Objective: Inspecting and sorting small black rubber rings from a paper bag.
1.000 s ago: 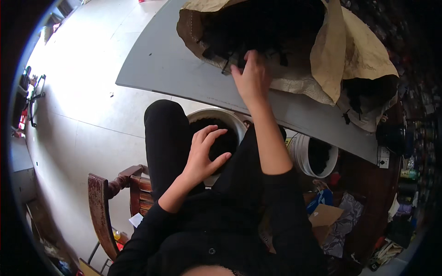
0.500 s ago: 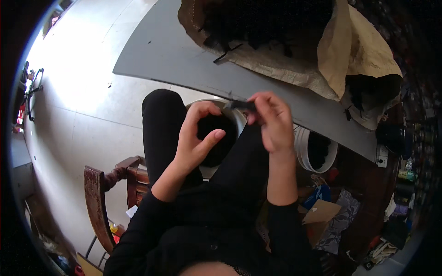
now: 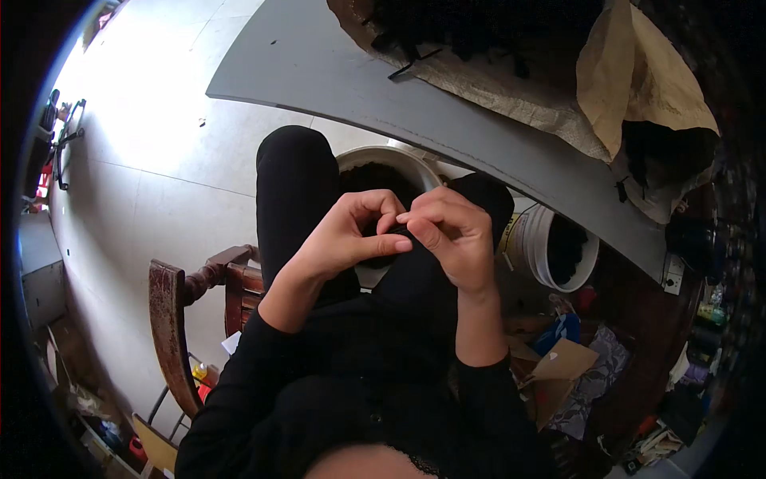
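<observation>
Just above my lap my two hands meet at a small black piece point(image 3: 396, 230), mostly hidden by the fingers; its kind I cannot make out. My left hand point(image 3: 357, 230) has its thumb and curled fingers closed on one end. From the other side, my right hand point(image 3: 455, 233) pinches the piece with thumb and fingertips. Beneath them, between my knees, stands a pale bucket point(image 3: 408, 165) with a dark mass of material inside.
A grey tabletop point(image 3: 319, 88) bears an open tan woven sack point(image 3: 511, 108) full of black pieces. Below its edge, a white bucket point(image 3: 536, 247) with black contents leans on its side at right. A wooden chair point(image 3: 169, 319) stands at left; cardboard point(image 3: 562, 361) lies at lower right.
My right hand has come down and left with the black piece to meet my left hand. My left hand's fingers have closed from a wide curve. The view has shifted slightly.
</observation>
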Demonstrator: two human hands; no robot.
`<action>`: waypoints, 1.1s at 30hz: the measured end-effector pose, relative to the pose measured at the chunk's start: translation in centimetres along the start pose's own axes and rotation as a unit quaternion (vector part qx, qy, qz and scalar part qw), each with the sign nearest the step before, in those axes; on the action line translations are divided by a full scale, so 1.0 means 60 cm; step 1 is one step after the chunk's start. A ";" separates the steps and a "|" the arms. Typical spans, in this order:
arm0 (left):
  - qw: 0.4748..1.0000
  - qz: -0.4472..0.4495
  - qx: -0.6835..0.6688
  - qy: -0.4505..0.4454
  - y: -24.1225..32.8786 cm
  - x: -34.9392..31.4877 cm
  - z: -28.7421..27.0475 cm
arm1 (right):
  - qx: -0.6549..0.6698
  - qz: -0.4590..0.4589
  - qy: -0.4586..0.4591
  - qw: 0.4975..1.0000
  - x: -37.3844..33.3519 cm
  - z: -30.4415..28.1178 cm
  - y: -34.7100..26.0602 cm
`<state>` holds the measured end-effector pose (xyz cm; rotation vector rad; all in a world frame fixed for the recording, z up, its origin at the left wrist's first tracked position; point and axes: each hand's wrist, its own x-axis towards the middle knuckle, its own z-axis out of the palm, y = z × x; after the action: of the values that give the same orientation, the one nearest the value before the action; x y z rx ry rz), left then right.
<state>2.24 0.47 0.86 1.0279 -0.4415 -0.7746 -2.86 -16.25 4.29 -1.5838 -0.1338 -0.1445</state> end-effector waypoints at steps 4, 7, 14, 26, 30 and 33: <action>0.995 0.044 0.006 0.090 0.001 -0.005 0.028 | -0.089 -0.061 0.078 0.991 -0.017 0.017 0.010; 0.990 0.044 -0.029 0.130 -0.006 -0.009 0.043 | -0.162 -0.070 0.157 0.972 -0.034 0.044 0.007; 0.982 -0.005 -0.133 0.133 -0.059 -0.054 0.048 | -0.285 -0.072 0.170 0.941 -0.096 0.073 0.026; 0.977 0.011 0.194 -0.085 -0.054 -0.086 0.028 | 0.293 0.259 0.036 0.920 -0.178 0.033 0.070; 0.970 0.000 0.243 -0.007 -0.049 -0.081 0.027 | 0.004 0.199 0.020 0.980 -0.169 0.036 0.060; 0.926 -0.032 0.376 -0.006 -0.049 -0.086 0.024 | -0.142 0.088 0.050 0.985 -0.154 0.048 0.041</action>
<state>-3.18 2.65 -0.95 1.7606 -0.7468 -0.6751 -11.47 -13.39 0.21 -1.8597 0.1105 -0.1085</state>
